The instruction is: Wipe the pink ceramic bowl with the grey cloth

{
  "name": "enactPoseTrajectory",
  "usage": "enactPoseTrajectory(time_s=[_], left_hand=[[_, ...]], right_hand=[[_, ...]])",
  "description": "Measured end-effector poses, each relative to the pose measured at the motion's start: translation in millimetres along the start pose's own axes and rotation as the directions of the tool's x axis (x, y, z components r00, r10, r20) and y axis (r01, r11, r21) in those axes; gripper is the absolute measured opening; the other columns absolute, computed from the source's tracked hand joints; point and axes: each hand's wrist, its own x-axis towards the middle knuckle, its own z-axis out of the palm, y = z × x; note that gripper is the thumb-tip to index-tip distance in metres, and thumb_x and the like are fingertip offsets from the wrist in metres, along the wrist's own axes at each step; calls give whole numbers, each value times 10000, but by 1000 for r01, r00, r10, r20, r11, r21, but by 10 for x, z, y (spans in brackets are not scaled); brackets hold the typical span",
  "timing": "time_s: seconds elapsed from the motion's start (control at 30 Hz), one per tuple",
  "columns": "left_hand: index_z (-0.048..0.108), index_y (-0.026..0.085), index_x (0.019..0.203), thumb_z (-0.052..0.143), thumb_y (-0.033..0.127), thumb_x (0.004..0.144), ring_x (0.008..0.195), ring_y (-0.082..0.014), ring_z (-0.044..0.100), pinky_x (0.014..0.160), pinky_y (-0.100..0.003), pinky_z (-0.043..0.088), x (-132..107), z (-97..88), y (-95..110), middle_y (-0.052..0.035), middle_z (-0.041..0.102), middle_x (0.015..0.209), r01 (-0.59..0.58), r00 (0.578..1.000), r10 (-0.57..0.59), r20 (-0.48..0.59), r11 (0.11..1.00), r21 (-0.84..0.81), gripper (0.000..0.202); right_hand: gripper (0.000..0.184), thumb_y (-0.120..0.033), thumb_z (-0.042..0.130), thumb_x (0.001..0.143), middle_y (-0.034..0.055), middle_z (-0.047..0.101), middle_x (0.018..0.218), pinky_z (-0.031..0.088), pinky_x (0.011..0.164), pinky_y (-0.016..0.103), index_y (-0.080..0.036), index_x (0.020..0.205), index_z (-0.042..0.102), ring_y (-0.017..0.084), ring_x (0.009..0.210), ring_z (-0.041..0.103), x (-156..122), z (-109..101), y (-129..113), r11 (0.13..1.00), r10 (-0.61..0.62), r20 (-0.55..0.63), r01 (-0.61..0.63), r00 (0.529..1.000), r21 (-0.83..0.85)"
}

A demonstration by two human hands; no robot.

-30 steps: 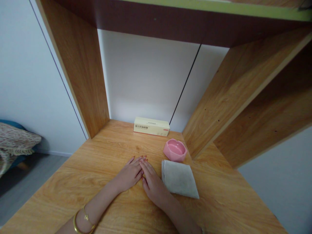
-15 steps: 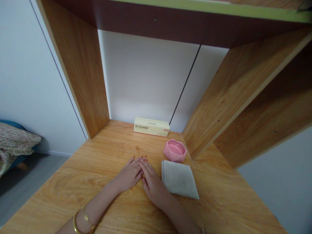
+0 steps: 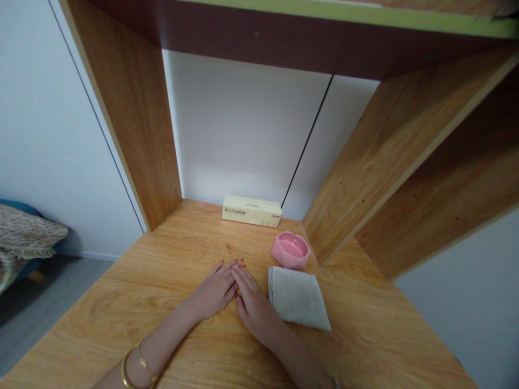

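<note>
My left hand [image 3: 214, 292] lies flat on the wooden desk [image 3: 162, 275], fingers stretched forward and holding nothing. Its fingertips meet those of my right hand [image 3: 253, 308], whose straight fingers rest partly over them. The right hand is also open and grips nothing. Just to its right is a folded grey cloth [image 3: 299, 297], close beside the wrist. Behind the cloth sits a pink faceted bowl [image 3: 291, 250], like an ashtray. A long cream box [image 3: 251, 210] with dark printed lettering stands at the back against the white panel.
Wooden side panels rise at the left [image 3: 125, 119] and right [image 3: 389, 140], with a dark-bottomed shelf [image 3: 259, 35] overhead. At the far left, a patterned fringed blanket [image 3: 28, 232] drapes over blue furniture above a grey floor [image 3: 81, 275].
</note>
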Motion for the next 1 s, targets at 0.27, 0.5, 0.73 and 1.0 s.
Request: enactPoseTrajectory(time_s=[0.27,0.5,0.73,1.0], left_hand=[[324,202,1298,353,211,849,1260,-156,270,1041,-404,190,-8,-21,23,-55,352,1362,0,999,-2,-35,998,-66,450],[381,152,1247,344,195,829,1188,-178,380,1003,-363,297,65,-75,86,-92,451,1279,87,950,-155,-272,965,-247,421],[318,147,1283,339,287,861,1205,-191,364,1004,-331,269,411,-297,492,-91,412,1313,172,960,-231,-158,932,-320,445],[446,99,1152,396,495,841,991,-277,551,807,-383,424,1274,-281,732,-167,585,1055,409,902,-431,32,828,-383,506]], right_hand=[[714,-12,335,648,104,268,1394,232,1049,432,-105,1345,212,169,1287,185,0,50,-29,1000,23,-54,-23,998,16],[671,-17,357,679,156,279,1379,265,1027,465,-71,1336,231,226,1278,214,-50,206,-41,990,142,-150,-143,978,6],[580,-36,369,720,138,379,1327,250,1025,484,-96,1296,334,240,1271,231,-13,163,-34,999,51,-108,-51,993,4],[538,-66,419,741,94,475,1243,324,996,394,-182,1264,373,205,1190,379,-10,119,-67,997,10,-114,0,993,82]])
